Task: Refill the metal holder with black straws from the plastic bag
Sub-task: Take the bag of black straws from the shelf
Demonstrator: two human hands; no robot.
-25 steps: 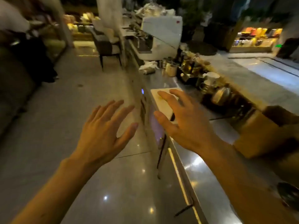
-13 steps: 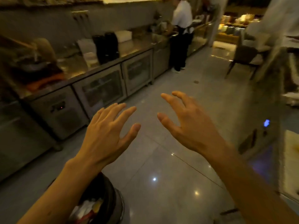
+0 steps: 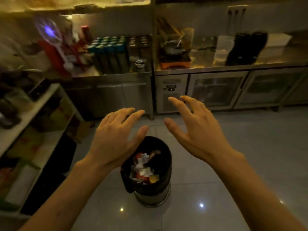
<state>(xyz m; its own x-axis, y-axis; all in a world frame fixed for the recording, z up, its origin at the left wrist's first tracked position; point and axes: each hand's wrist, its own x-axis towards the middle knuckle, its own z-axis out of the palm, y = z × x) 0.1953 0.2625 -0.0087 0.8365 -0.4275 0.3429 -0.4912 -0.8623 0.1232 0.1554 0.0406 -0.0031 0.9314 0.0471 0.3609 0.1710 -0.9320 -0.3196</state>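
Observation:
My left hand and my right hand are both stretched out in front of me, palms down, fingers spread and relaxed, holding nothing. They hover over the tiled floor, above a waste bin. I see no metal straw holder, no black straws and no plastic bag in this view.
A round bin with a black liner and rubbish stands on the floor right below my hands. A steel counter with under-counter fridges runs across the back, carrying cans, a pot and containers. A white shelf unit stands at the left.
The view has swung left, from the service counter across the aisle to the back counter and the bin. Both hands stay raised, open and empty.

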